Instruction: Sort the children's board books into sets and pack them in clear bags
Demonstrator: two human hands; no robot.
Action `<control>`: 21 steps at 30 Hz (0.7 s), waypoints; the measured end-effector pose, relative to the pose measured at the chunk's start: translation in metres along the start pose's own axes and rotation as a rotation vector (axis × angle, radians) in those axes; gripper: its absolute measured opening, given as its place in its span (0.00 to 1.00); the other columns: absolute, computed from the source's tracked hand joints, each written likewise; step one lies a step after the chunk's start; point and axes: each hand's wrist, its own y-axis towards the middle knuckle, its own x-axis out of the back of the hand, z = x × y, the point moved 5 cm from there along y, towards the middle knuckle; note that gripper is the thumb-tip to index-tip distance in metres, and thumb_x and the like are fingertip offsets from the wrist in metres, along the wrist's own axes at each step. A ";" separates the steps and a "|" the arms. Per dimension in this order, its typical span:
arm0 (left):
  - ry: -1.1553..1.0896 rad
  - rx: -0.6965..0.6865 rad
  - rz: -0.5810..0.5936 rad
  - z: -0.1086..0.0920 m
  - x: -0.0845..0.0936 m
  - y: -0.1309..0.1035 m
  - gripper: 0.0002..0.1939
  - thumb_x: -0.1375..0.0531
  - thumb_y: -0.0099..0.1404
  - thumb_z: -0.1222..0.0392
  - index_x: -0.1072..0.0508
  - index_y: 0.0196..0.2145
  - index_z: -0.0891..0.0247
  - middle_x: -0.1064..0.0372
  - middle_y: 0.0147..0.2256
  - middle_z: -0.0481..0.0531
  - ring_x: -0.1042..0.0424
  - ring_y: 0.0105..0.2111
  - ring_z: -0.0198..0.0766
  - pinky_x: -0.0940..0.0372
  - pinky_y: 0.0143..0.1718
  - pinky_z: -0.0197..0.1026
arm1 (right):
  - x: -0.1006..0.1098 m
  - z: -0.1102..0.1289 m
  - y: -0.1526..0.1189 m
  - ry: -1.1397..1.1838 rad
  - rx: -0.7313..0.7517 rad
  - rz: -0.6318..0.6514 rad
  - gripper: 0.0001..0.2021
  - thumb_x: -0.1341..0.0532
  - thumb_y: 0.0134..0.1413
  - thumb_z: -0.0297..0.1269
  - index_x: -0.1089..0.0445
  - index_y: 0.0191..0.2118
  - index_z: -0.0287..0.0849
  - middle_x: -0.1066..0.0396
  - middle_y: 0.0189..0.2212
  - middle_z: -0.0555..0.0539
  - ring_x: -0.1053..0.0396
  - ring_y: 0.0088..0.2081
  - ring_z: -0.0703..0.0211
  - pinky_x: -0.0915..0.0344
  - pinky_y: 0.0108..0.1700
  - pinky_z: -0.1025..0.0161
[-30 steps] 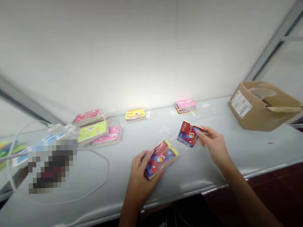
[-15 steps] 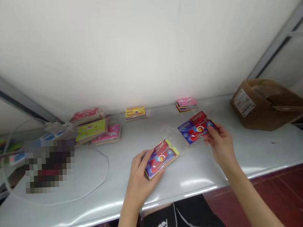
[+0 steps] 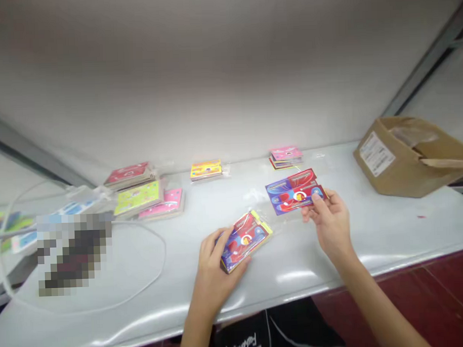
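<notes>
Near the front edge of the desk [image 3: 333,251], the left hand [image 3: 214,275] rests on a red-and-blue card pack [image 3: 246,239], fingers curled around its near end. Just right and farther back, the right hand [image 3: 332,223] pinches a flat red-and-blue card [image 3: 295,192] between thumb and fingers, lifted above the desk. Along the far wall lie other coloured packs [image 3: 206,169], with a cardboard box [image 3: 409,154] far right.

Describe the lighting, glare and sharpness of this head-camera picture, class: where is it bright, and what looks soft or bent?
Head view: light glares off the glossy white table near its front edge; the wall above darkens toward the top; the card stacks at left look soft; the frame bars bend at the corners; a pixelated patch hides something at left.
</notes>
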 end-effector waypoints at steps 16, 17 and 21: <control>-0.002 0.008 -0.008 0.001 0.000 0.001 0.29 0.39 0.58 0.53 0.41 0.56 0.56 0.39 0.52 0.56 0.39 0.52 0.46 0.40 0.53 0.52 | -0.003 -0.032 -0.001 -0.127 -0.317 0.174 0.16 0.33 0.40 0.47 0.33 0.29 0.40 0.39 0.12 0.56 0.45 0.14 0.69 0.49 0.15 0.70; -0.005 0.014 -0.005 0.001 0.000 0.001 0.29 0.39 0.58 0.53 0.41 0.56 0.57 0.39 0.52 0.56 0.39 0.52 0.46 0.40 0.53 0.52 | -0.003 -0.031 -0.001 -0.108 -0.327 0.161 0.16 0.33 0.39 0.46 0.33 0.28 0.40 0.39 0.12 0.56 0.45 0.14 0.69 0.50 0.15 0.71; -0.018 0.031 0.009 0.002 0.000 0.000 0.30 0.39 0.58 0.53 0.42 0.57 0.56 0.39 0.52 0.56 0.39 0.53 0.47 0.41 0.53 0.53 | -0.004 -0.033 -0.001 -0.066 -0.348 0.130 0.14 0.32 0.38 0.44 0.33 0.28 0.40 0.38 0.13 0.56 0.44 0.15 0.69 0.49 0.15 0.71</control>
